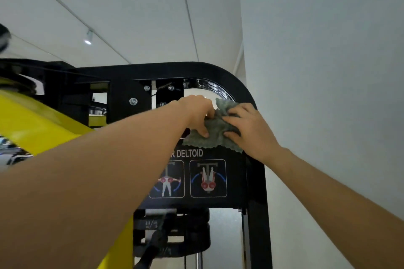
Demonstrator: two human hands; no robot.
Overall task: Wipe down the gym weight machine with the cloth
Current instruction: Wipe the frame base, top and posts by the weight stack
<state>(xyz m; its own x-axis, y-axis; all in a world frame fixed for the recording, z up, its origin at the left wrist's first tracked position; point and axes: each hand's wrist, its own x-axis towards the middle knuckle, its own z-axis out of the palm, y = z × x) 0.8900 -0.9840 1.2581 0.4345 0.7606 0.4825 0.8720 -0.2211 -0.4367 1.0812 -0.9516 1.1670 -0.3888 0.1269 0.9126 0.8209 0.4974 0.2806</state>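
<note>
Both hands work high on the gym weight machine point(258, 181), up near the rounded top corner of its black frame. The cloth point(215, 132), grey-green and crumpled, lies against the black instruction panel point(235, 181) just above the "DELTOID" lettering, below the shiny pulley wheel point(205, 87).

The left hand point(197, 113) pinches the cloth's left part, thumb and fingertips curled into the fabric. The right hand point(247, 129) presses on the cloth's right side with fingers mostly flat and spread; its grip looks loose, more a push than a hold, though the fingertips sink a little into the folds.

Judging by this, wiping is under way on the upper panel, with the lower frame, the weight stack point(175, 229) and the yellow arm point(32, 124) at the near left likely yet to be done.

The risks:
- The bunched cloth wipes only a narrow strip, so parts of the panel may be missed.
- A loose corner could catch in the pulley wheel or its cable just above.
- With arms stretched overhead, pressure may slacken and the cloth could slip and fall.
</note>
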